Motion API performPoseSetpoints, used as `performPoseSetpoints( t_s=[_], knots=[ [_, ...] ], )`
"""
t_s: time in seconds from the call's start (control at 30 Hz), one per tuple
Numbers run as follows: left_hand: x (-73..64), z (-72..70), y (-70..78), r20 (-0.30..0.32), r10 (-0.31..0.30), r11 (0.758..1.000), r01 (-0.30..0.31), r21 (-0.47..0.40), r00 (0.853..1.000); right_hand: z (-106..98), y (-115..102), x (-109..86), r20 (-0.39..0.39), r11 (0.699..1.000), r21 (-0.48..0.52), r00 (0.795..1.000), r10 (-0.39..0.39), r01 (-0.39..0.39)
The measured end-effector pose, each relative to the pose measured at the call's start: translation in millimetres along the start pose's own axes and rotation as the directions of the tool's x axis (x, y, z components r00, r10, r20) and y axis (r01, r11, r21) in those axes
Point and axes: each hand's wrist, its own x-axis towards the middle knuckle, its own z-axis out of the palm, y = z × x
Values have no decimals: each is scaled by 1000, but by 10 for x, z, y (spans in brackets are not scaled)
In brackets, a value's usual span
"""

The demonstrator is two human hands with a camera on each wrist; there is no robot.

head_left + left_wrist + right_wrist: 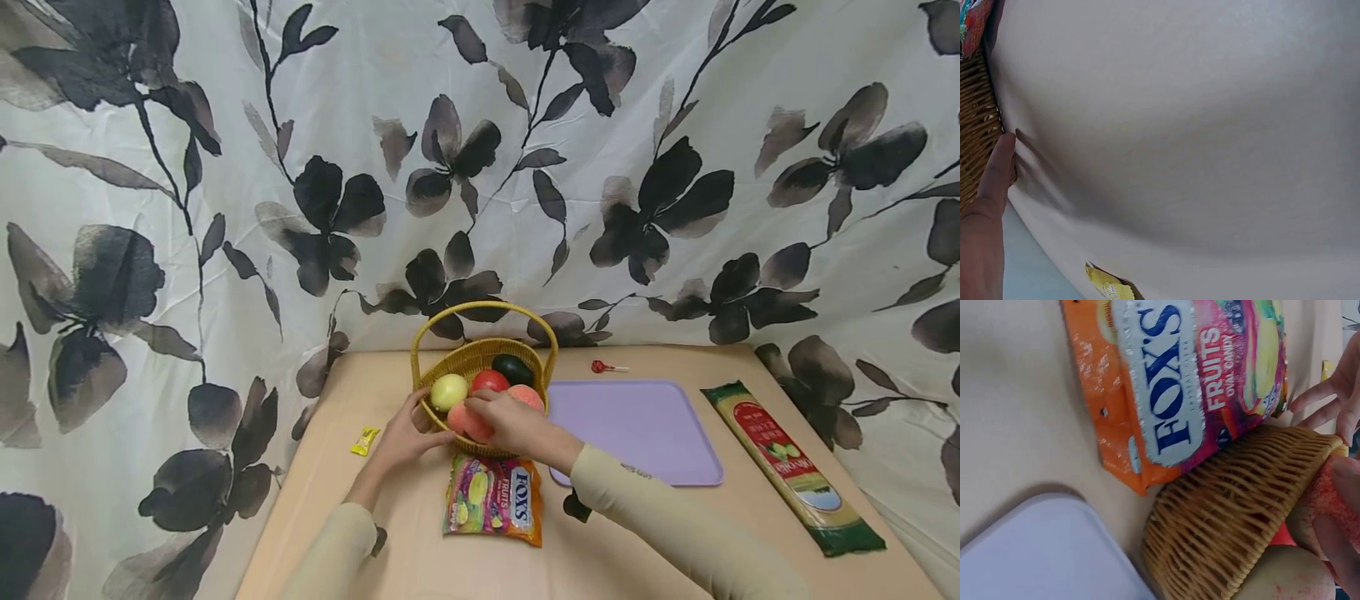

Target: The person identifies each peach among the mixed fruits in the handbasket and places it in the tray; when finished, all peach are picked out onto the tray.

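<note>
A yellow wicker basket (pixel 468 354) with a tall handle holds several fruits. My left hand (pixel 405 437) touches the basket's left side with extended fingers; in the left wrist view one straight finger (pixel 997 172) lies along the weave. My right hand (pixel 517 425) reaches over the front rim and grips a peach (pixel 1315 512) among the fruits; its palm is hidden. Around it lie a pale yellow-green fruit (pixel 448 392), a red fruit (pixel 489 381), a dark green fruit (pixel 513 369) and another peach (pixel 529 397).
A FOX'S candy bag (pixel 491 500) lies just in front of the basket. To the right are a lilac tray (pixel 630 433), a red lollipop (pixel 598 367) and a long green-and-gold packet (pixel 791 467). A small yellow wrapped candy (pixel 364 441) lies left. A floral cloth hangs behind.
</note>
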Motion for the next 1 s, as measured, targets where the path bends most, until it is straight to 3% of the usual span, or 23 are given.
performPoseSetpoints(
  t_s=[0.43, 0.7, 0.8, 1.0],
  knots=[
    [-24, 42, 52, 2, -12, 1000, 12, -3, 1000, -67, 16, -35, 2, 999, 18, 1000, -27, 27],
    [-33, 37, 37, -9, -14, 1000, 14, 4, 1000, -476, 35, -147, -53, 997, 72, 998, -14, 18],
    [-36, 31, 45, -7, -12, 1000, 12, 7, 1000, -639, 116, -244, -79, 997, 67, 997, -26, 31],
    [-39, 26, 55, -4, 0, 1000, 0, -16, 1000, -869, 297, -515, -57, 999, 47, 998, 26, -23]
  ],
)
